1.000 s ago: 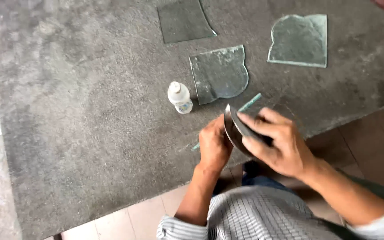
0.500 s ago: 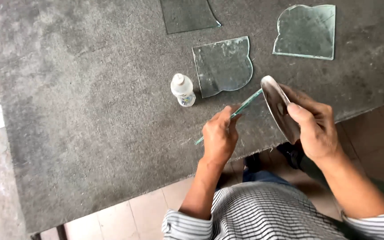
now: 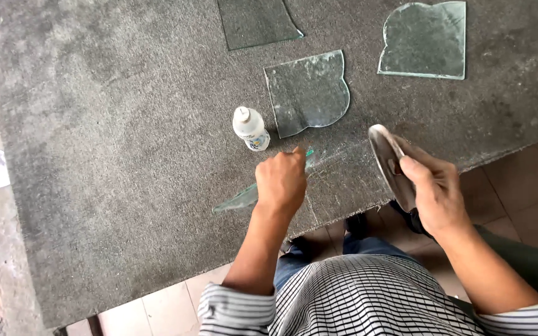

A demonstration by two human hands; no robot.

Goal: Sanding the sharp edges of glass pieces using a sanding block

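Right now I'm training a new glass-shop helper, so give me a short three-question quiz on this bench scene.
1. True or false: the right hand holds a curved glass piece up off the table.
2. What does the left hand press on? A) small white bottle B) narrow glass strip C) scalloped glass panel
3. How many cut glass panels lie flat beyond the bottle?

Key: 1 true; 2 B; 3 three.
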